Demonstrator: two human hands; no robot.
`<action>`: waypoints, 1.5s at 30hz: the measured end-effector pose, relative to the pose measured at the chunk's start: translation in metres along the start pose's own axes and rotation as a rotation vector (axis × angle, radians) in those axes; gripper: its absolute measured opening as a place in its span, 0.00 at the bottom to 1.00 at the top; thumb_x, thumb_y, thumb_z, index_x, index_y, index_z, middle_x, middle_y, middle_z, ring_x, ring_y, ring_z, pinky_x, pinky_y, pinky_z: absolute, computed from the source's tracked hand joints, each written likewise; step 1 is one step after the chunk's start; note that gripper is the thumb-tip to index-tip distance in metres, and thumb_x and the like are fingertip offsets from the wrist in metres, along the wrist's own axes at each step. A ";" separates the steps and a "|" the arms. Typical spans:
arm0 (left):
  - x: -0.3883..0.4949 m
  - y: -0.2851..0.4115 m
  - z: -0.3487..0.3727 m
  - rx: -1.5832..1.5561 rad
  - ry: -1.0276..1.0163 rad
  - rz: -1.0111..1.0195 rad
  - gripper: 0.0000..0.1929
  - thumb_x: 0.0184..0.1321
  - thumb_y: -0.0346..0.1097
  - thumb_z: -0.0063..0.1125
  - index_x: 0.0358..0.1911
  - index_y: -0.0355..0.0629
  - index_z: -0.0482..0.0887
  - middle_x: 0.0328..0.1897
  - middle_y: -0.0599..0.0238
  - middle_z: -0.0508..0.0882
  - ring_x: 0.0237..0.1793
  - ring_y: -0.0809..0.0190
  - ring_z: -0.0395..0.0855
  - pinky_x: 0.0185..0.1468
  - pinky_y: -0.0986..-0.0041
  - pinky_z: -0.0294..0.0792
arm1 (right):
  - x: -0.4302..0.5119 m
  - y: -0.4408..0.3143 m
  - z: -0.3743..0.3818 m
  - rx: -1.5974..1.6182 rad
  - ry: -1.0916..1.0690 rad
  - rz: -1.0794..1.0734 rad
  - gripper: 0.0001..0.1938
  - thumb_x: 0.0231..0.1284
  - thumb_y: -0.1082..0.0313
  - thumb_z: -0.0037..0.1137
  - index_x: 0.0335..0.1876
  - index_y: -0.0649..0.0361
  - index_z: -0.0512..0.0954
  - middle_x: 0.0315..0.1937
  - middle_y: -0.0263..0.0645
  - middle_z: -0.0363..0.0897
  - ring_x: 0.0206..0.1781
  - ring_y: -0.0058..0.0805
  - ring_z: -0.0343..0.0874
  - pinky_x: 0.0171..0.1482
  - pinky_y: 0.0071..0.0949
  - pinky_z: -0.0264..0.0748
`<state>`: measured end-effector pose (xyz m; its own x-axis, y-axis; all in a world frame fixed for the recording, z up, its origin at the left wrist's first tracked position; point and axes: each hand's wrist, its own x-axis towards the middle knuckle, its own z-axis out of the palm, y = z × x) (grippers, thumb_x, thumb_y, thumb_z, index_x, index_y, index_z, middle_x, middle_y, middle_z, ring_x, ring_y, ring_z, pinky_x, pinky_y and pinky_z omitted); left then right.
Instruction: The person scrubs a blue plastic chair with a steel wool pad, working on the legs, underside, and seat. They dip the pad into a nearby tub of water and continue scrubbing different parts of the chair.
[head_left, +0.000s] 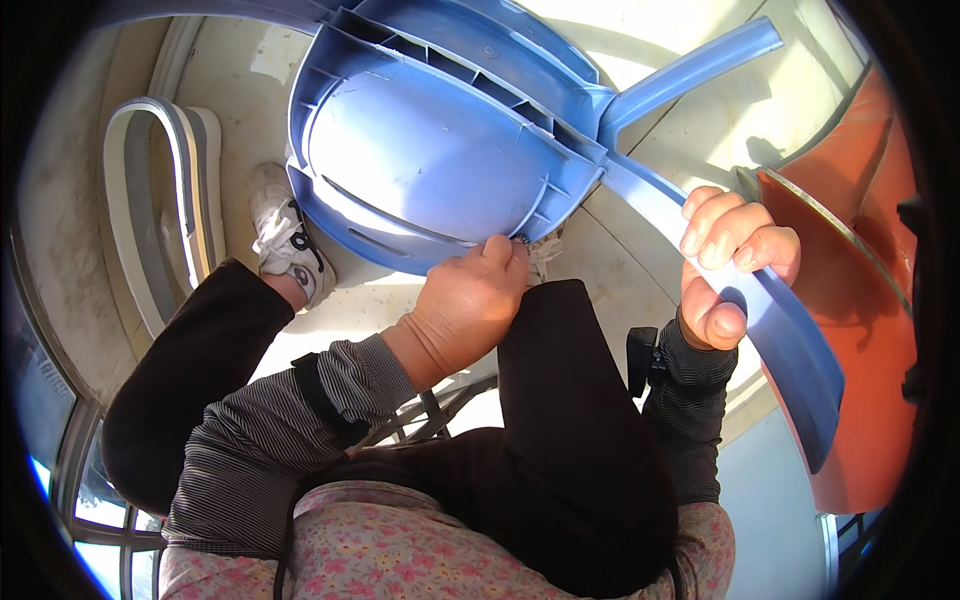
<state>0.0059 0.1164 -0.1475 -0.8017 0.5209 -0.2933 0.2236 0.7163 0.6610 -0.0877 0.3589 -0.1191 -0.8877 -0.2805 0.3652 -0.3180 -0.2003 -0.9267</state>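
A blue plastic chair-like piece (427, 157) lies tipped in front of me, its ribbed underside facing up. My right hand (739, 262) wraps around one long curved blue leg (787, 337), fingers over the top and thumb below. At the near rim, my left hand (476, 300) is closed with its fingertips against the plastic. A small dark textured bit (521, 238) shows at those fingertips; the hand hides most of it, and its kind is unclear. Another blue leg (697, 71) sticks out towards the upper right. Bright sunlight washes out part of the underside.
A looped white and grey frame (187, 195) stands on the left. Orange-red plastic (840, 420) fills the right side, close to the held leg. Pale floor tiles (630, 247) lie beneath. My white sneaker (285, 225) is beside the rim; window bars (105, 532) appear lower left.
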 end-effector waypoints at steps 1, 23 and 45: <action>-0.002 0.000 -0.001 -0.035 0.076 0.028 0.24 0.56 0.31 0.67 0.56 0.31 0.79 0.40 0.54 0.77 0.35 0.50 0.84 0.37 0.64 0.79 | 0.000 0.001 -0.001 -0.011 0.000 -0.003 0.28 0.54 0.50 0.77 0.45 0.54 0.66 0.33 0.35 0.73 0.33 0.33 0.77 0.40 0.37 0.72; 0.011 -0.003 0.004 0.130 0.112 0.128 0.26 0.52 0.30 0.63 0.58 0.31 0.80 0.38 0.58 0.75 0.34 0.53 0.80 0.37 0.66 0.75 | 0.000 0.000 -0.002 0.005 -0.017 0.003 0.30 0.52 0.48 0.78 0.46 0.54 0.67 0.33 0.35 0.74 0.32 0.33 0.77 0.39 0.37 0.72; 0.013 -0.028 -0.004 0.266 0.160 0.092 0.32 0.63 0.36 0.62 0.72 0.45 0.71 0.78 0.60 0.70 0.81 0.54 0.59 0.80 0.44 0.39 | -0.001 0.000 0.002 0.014 0.038 0.021 0.29 0.49 0.53 0.80 0.44 0.53 0.67 0.32 0.34 0.72 0.31 0.31 0.75 0.40 0.35 0.70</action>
<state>-0.0126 0.1014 -0.1672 -0.8433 0.5250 -0.1146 0.4197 0.7767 0.4696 -0.0863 0.3573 -0.1189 -0.9062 -0.2487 0.3421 -0.2950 -0.2080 -0.9326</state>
